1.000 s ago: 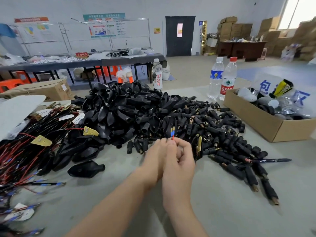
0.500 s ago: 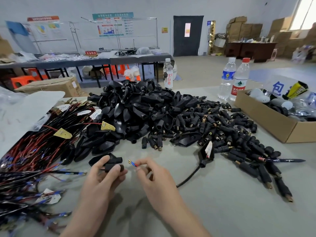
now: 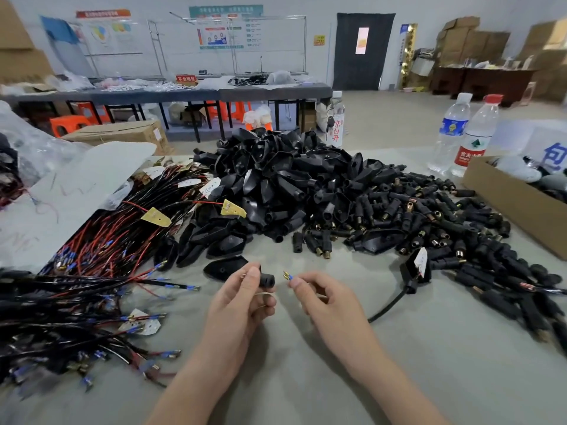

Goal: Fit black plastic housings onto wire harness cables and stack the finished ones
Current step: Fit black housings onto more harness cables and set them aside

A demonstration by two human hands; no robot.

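At the far left, a tangle of red and black wires (image 3: pixel 92 271) with blue-sleeved tips lies on the grey table (image 3: pixel 306 378). Small yellow tags (image 3: pixel 156 216) sit among the wires, but their print is too small to read. On the back bench a red sign (image 3: pixel 185 78) reads "不合格". In the middle of the table rises a heap of black shells (image 3: pixel 276 179), glossy and tapered. Just in front of it, the left hand (image 3: pixel 242 302) holds a small black housing (image 3: pixel 265 280) above the table. The thumb and curled fingers grip it, and its end is turned toward the other hand. The right hand (image 3: pixel 322 299) pinches a cable tip (image 3: pixel 287 276) between thumb and forefinger. The tip has gold terminals with blue sleeves, and it sits just beside the housing without touching it. From this hand the black cable (image 3: pixel 389 305) runs right to a black part with a white tag (image 3: pixel 418 268). Behind the heap, a clear bottle (image 3: pixel 336 124) carries red characters ending in "白开". To the right, small black plugs (image 3: pixel 429 228) with brass ends are spread across the table. Past them stand a blue-labelled water bottle (image 3: pixel 451 133) and a red-capped bottle (image 3: pixel 474 139) with "农夫山泉" on its red label. At the right edge is a cardboard box (image 3: pixel 506 204), and in it a white sheet shows a blue "包" (image 3: pixel 555 156).
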